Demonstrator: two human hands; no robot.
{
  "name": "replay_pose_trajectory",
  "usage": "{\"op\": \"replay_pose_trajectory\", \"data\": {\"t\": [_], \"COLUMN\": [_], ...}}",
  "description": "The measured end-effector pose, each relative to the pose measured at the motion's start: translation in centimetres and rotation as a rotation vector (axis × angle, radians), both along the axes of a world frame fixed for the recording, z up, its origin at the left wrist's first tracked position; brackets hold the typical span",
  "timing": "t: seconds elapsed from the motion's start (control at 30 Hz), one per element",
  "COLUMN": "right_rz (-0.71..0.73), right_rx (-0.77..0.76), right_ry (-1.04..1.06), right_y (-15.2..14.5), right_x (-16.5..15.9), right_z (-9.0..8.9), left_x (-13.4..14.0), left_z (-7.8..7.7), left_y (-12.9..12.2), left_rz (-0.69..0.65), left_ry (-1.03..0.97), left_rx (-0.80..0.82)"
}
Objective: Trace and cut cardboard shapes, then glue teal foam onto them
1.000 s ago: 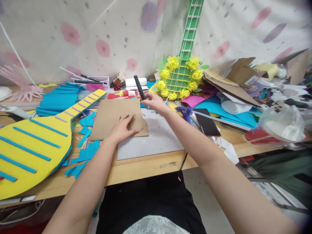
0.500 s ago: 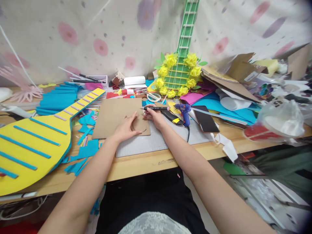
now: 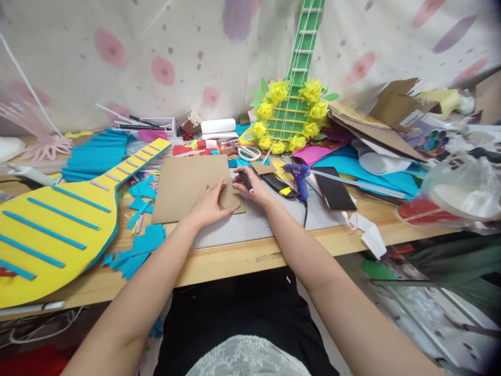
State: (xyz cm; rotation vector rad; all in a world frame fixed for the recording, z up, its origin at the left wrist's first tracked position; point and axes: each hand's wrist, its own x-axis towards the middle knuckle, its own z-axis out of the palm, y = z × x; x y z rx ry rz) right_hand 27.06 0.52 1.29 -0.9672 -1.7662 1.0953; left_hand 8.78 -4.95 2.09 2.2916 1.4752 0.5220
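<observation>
A brown sheet of cardboard (image 3: 183, 180) lies on the grey cutting mat (image 3: 219, 237). My left hand (image 3: 212, 203) rests on its right part, thumb and fingers spread around a small rounded piece or outline of cardboard (image 3: 226, 196). My right hand (image 3: 250, 185) is at the sheet's right edge, closed around a black marker pen (image 3: 246, 181) whose pinkish end points toward me. The pen's tip is hidden behind the fingers. Right of this hand lie a black and yellow utility knife (image 3: 279, 186) and a blue hot glue gun (image 3: 299, 180).
A yellow cardboard guitar shape (image 3: 50, 235) with blue strips fills the left. Blue paper scraps (image 3: 144, 248) lie beside it. A green guitar (image 3: 291, 117) with yellow flowers leans at the back. A phone (image 3: 334, 190) and a bag-covered tub (image 3: 430, 203) are on the right.
The marker pen has swung from lying level, tip leftward, to pointing its rear end down toward me. My left hand stays spread on the cardboard. The whole view has shifted slightly.
</observation>
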Motion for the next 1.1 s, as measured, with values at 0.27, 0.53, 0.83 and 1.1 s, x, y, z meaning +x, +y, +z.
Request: {"op": "replay_pose_trajectory", "data": {"t": [0.27,0.53,0.83,1.1], "right_rz": [0.098,0.100,0.116,0.105], "right_rx": [0.021,0.156,0.198,0.216], "right_ry": [-0.333,-0.520,-0.589,-0.558], "right_y": [0.3,0.8,1.0,1.0], "right_x": [1.8,1.6,1.6,1.6], "right_z": [0.5,0.2,0.2,0.1], "left_x": [0.1,-0.4,0.2,0.9], "left_z": [0.3,0.0,1.4,0.8], "left_y": [0.0,0.9,0.5,0.2], "left_rz": [0.030,0.014,0.029,0.148], "left_ry": [-0.018,0.005,0.087,0.075], "left_rx": [-0.034,-0.110,-0.093,-0.019]}}
